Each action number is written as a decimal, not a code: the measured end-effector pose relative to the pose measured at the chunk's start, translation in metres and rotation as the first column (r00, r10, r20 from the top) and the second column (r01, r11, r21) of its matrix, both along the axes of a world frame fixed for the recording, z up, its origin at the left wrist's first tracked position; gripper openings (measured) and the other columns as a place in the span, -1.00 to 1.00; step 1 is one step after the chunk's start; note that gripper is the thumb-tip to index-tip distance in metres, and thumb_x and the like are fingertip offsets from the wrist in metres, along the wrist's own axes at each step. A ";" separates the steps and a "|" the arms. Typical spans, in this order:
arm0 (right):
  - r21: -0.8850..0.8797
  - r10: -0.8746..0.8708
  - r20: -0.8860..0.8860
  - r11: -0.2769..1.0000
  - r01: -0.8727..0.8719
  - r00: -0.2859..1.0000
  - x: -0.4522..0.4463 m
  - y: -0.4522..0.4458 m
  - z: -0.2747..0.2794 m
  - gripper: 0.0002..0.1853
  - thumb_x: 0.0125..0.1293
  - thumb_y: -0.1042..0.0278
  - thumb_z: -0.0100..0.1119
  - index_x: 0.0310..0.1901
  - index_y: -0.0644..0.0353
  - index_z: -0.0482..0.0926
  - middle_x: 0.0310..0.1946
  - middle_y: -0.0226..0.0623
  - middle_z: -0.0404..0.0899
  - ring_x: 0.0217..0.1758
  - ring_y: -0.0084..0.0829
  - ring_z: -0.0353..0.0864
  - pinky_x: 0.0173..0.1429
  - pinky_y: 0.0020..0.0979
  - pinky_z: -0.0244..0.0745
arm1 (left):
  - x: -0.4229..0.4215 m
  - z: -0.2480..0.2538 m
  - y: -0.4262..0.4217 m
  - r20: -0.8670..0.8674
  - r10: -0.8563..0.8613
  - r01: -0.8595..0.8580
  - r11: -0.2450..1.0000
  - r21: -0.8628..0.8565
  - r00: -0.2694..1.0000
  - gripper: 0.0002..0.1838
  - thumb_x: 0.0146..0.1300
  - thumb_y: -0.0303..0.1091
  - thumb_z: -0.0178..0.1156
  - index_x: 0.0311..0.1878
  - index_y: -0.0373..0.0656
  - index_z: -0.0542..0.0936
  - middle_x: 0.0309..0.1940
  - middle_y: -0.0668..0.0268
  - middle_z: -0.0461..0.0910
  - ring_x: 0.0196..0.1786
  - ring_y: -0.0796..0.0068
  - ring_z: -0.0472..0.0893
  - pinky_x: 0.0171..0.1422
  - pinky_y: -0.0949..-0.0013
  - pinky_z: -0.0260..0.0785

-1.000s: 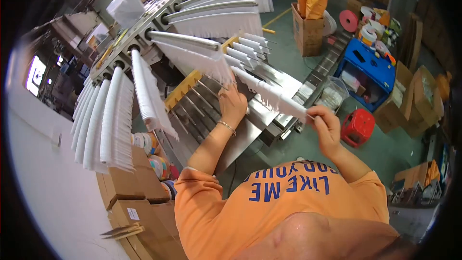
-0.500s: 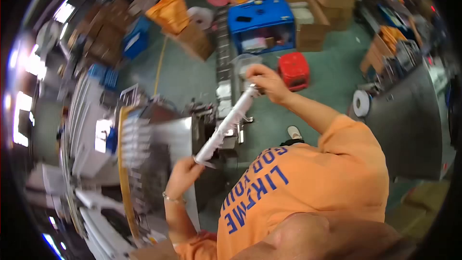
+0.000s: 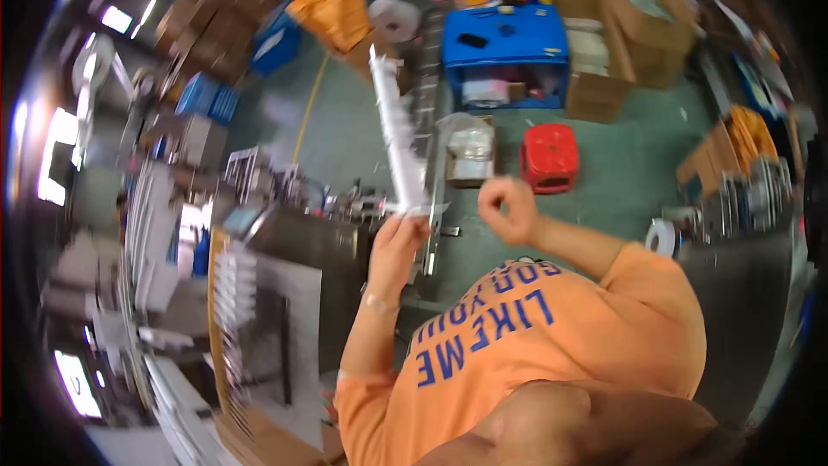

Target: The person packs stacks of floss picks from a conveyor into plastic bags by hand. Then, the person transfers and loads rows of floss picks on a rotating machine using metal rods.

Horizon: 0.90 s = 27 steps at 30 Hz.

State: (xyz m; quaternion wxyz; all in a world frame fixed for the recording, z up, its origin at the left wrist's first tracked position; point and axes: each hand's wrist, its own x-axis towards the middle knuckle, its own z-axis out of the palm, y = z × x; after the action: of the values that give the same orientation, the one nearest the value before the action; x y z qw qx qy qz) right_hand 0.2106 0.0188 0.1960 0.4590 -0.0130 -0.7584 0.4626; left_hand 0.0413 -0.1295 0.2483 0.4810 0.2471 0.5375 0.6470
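Note:
A long rod wrapped in white fringed material stands nearly upright in the view, its lower end in my left hand. The fingers of that hand are closed round the end, and the far end of the rod is free. To the right, my right hand is curled, thumb and fingers meeting in a ring, apart from the rod. Whether anything small is between those fingertips cannot be made out. At the lower left, a yellow rack bears a row of short white pieces, blurred.
A metal table lies left of my body. Beyond my hands are a red stool, a clear bin, a blue crate and cardboard boxes. A grey machine surface is at the right.
The view has swung right, away from the large rack of white rods. My right hand has let go of the rod's end, and the rod has tilted up in my left hand.

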 end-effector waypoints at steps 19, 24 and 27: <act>-0.588 0.011 -0.110 0.805 -0.074 0.994 -0.158 0.102 0.014 -0.87 0.32 0.46 -0.16 -0.13 0.16 0.35 -0.35 -0.51 0.33 -0.45 -0.75 0.18 -0.38 -0.70 0.12 | -0.149 0.079 0.092 -0.963 0.224 -0.128 0.961 0.244 -0.152 -0.79 0.01 -0.37 0.24 -0.24 -0.16 0.59 -0.39 0.24 0.57 -0.22 0.27 0.54 0.02 0.27 0.32; -0.576 0.068 -0.097 0.810 -0.112 0.993 -0.198 0.104 0.019 -0.88 0.32 0.46 -0.17 -0.15 0.16 0.35 -0.37 -0.52 0.33 -0.47 -0.76 0.16 -0.41 -0.70 0.09 | -0.225 0.074 0.122 -0.984 0.030 0.118 0.993 0.009 -0.176 -0.82 -0.03 -0.31 0.26 -0.29 -0.04 0.62 -0.38 0.32 0.57 -0.19 0.30 0.52 0.20 0.07 0.18; -0.566 0.090 -0.075 0.816 -0.117 0.993 -0.219 0.107 0.018 -0.89 0.31 0.46 -0.17 -0.17 0.16 0.36 -0.40 -0.52 0.32 -0.48 -0.76 0.16 -0.42 -0.69 0.08 | -0.240 0.074 0.120 -0.987 -0.047 0.095 0.994 -0.062 -0.151 -0.84 0.03 -0.28 0.23 -0.29 0.00 0.62 -0.31 0.39 0.59 -0.11 0.38 0.54 0.22 -0.03 0.11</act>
State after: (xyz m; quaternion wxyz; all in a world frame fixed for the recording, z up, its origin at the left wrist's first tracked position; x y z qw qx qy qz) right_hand -0.0084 0.1262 0.2141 0.4251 -0.0980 -0.5749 0.6922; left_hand -0.1989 -0.0096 0.3222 -0.0620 0.6875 0.6903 0.2170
